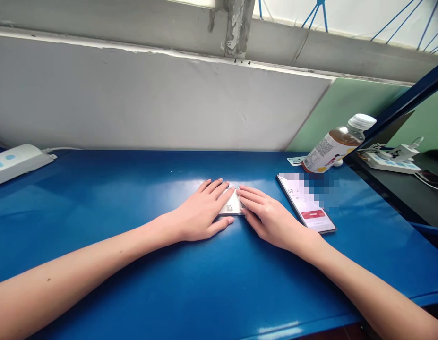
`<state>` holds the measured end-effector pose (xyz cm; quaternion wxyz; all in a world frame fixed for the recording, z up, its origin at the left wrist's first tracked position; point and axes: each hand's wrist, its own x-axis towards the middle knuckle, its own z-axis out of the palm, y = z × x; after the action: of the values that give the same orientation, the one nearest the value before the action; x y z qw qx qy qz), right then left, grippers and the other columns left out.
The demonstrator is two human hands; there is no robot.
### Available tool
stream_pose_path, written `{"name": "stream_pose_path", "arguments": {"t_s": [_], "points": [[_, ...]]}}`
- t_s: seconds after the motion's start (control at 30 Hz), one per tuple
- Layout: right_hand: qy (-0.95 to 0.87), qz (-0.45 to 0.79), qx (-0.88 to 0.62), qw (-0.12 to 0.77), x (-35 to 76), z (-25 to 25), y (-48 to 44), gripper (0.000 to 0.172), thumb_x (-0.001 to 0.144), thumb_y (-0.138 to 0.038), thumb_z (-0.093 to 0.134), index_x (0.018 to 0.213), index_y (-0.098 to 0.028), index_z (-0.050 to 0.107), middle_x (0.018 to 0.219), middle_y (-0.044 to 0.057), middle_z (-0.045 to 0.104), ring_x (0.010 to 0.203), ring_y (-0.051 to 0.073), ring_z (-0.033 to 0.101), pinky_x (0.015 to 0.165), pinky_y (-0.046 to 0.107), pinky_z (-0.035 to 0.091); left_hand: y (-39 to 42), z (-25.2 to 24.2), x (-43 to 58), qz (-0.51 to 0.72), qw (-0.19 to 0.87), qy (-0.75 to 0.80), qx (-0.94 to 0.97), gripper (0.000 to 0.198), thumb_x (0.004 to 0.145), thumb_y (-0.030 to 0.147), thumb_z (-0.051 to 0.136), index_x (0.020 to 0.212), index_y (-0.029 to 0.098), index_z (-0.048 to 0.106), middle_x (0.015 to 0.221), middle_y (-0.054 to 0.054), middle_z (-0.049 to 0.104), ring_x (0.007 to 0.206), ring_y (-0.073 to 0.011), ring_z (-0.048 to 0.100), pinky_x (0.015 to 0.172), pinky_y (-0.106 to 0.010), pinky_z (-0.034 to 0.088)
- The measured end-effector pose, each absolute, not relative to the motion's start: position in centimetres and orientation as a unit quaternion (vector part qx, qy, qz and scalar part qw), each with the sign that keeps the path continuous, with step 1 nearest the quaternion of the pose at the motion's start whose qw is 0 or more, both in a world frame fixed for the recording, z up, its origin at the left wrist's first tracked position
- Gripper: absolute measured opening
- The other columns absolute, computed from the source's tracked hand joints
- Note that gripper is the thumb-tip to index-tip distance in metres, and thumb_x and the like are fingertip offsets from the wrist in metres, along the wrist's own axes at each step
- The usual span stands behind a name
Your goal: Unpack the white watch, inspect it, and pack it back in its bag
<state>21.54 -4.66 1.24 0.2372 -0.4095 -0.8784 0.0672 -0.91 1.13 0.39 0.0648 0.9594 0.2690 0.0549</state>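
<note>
A small flat white packet with a printed square code lies on the blue table between my hands; its left and right parts are covered by fingers. My left hand rests palm down at its left side, open, with the fingers stretched over the packet's far left part and the thumb along its near edge. From the other side, my right hand touches the packet's right edge with its fingertips. Those fingers are extended and slightly bent, not wrapped round it.
Right of my right hand lies a phone with a lit screen. Behind it a drink bottle with a white cap leans, beside a small card. Power strips sit at far left and far right. A wall borders the blue table.
</note>
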Motion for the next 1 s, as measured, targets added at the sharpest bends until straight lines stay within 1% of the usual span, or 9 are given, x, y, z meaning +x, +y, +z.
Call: {"name": "stream_pose_path", "arguments": {"t_s": [0.07, 0.2, 0.27, 0.37, 0.47, 0.53, 0.77, 0.9, 1.0], "points": [[-0.883, 0.045, -0.408, 0.227, 21.3, 1.2, -4.8, 0.037, 0.097, -0.012, 0.042, 0.130, -0.015, 0.059, 0.131, 0.017, 0.066, 0.137, 0.031, 0.050, 0.111, 0.054, 0.048, 1.1, 0.4, -0.9, 0.057, 0.061, 0.266, 0.960, 0.070, 0.100, 0.054, 0.040, 0.152, 0.008, 0.033, 0.156, -0.022, 0.037, 0.148, -0.0390, 0.028, 0.119, -0.054, 0.024], [-0.893, 0.008, -0.403, 0.202, 20.7, 1.2, -5.1, 0.044, 0.093, -0.007, 0.042, 0.134, -0.005, 0.055, 0.138, 0.023, 0.060, 0.141, 0.034, 0.044, 0.113, 0.053, 0.046, 1.1, 0.3, -0.8, 0.062, 0.055, 0.269, 0.960, 0.071, 0.100, 0.054, 0.040, 0.153, 0.007, 0.032, 0.156, -0.023, 0.037, 0.148, -0.0395, 0.028, 0.119, -0.055, 0.024], [-0.888, 0.014, -0.408, 0.209, 20.5, 1.1, -5.2, 0.043, 0.092, -0.007, 0.043, 0.133, -0.004, 0.056, 0.137, 0.023, 0.060, 0.141, 0.034, 0.045, 0.113, 0.053, 0.046, 1.2, 0.2, -0.8, 0.062, 0.056, 0.270, 0.959, 0.072, 0.100, 0.053, 0.041, 0.153, 0.007, 0.032, 0.156, -0.023, 0.036, 0.148, -0.0397, 0.028, 0.119, -0.055, 0.023], [-0.868, 0.044, -0.420, 0.260, 20.7, 0.7, -5.0, 0.038, 0.094, -0.011, 0.046, 0.129, -0.009, 0.061, 0.134, 0.020, 0.064, 0.135, 0.031, 0.053, 0.110, 0.051, 0.049, 1.2, 0.1, -0.9, 0.065, 0.062, 0.268, 0.959, 0.071, 0.100, 0.052, 0.041, 0.153, 0.007, 0.033, 0.156, -0.022, 0.037, 0.147, -0.0396, 0.028, 0.119, -0.055, 0.024], [-0.839, 0.087, -0.428, 0.326, 21.3, 0.0, -4.5, 0.027, 0.096, -0.017, 0.052, 0.117, -0.014, 0.068, 0.129, 0.016, 0.068, 0.122, 0.027, 0.064, 0.104, 0.045, 0.054, 1.3, 0.0, -0.9, 0.077, 0.067, 0.271, 0.957, 0.068, 0.100, 0.050, 0.042, 0.152, 0.007, 0.034, 0.156, -0.021, 0.038, 0.147, -0.0383, 0.029, 0.119, -0.054, 0.024], [-0.828, 0.104, -0.434, 0.340, 21.7, -0.2, -4.2, 0.025, 0.096, -0.020, 0.054, 0.115, -0.015, 0.070, 0.126, 0.015, 0.070, 0.118, 0.025, 0.066, 0.103, 0.042, 0.055, 1.4, 0.0, -1.0, 0.087, 0.069, 0.270, 0.956, 0.067, 0.100, 0.049, 0.042, 0.151, 0.007, 0.035, 0.155, -0.021, 0.039, 0.147, -0.0372, 0.031, 0.119, -0.053, 0.025], [-0.860, 0.098, -0.428, 0.261, 22.7, 0.1, -4.3, 0.038, 0.098, -0.025, 0.054, 0.133, -0.011, 0.059, 0.136, 0.018, 0.063, 0.127, 0.027, 0.058, 0.108, 0.044, 0.050, 1.3, 0.0, -1.1, 0.099, 0.076, 0.269, 0.955, 0.064, 0.101, 0.048, 0.043, 0.150, 0.008, 0.037, 0.154, -0.020, 0.042, 0.146, -0.0364, 0.033, 0.119, -0.052, 0.028], [-0.866, 0.091, -0.420, 0.254, 22.9, 0.3, -4.4, 0.039, 0.099, -0.024, 0.053, 0.135, -0.010, 0.058, 0.136, 0.018, 0.063, 0.127, 0.027, 0.058, 0.107, 0.043, 0.050, 1.3, 0.1, -1.2, 0.104, 0.080, 0.264, 0.956, 0.062, 0.102, 0.048, 0.042, 0.150, 0.009, 0.037, 0.154, -0.019, 0.042, 0.146, -0.0357, 0.033, 0.119, -0.052, 0.029], [-0.868, 0.088, -0.414, 0.258, 23.0, 0.4, -4.3, 0.038, 0.099, -0.023, 0.051, 0.134, -0.011, 0.058, 0.135, 0.018, 0.064, 0.126, 0.027, 0.059, 0.106, 0.043, 0.051, 1.4, 0.0, -1.3, 0.112, 0.092, 0.256, 0.956, 0.060, 0.104, 0.046, 0.040, 0.150, 0.008, 0.037, 0.154, -0.019, 0.042, 0.146, -0.0347, 0.034, 0.118, -0.050, 0.032]]}}
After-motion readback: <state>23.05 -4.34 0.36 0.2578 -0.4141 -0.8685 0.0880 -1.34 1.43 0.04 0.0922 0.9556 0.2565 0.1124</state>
